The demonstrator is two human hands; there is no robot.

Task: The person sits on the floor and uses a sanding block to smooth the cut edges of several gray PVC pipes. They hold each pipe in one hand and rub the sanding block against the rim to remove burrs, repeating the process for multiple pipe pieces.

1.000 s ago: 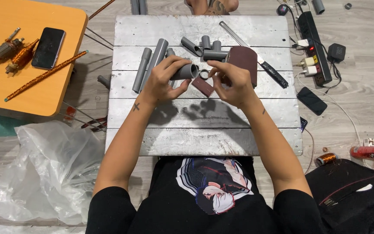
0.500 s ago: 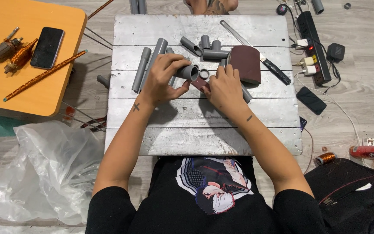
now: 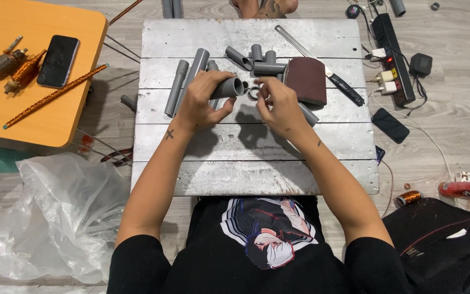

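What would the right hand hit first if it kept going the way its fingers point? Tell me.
The right hand points up and left toward the small grey ring at its fingertips, just ahead of the open end of the grey pipe piece in the left hand. The ring probably comes first; depth is unclear.

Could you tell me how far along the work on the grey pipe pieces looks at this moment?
Done: nothing shows as joined or finished. In hand: the left hand holds a short grey pipe, open end facing the right hand, whose fingertips touch a small grey ring. Left: long pipes, loose fittings, a sandpaper roll and a knife lie untouched on the board.
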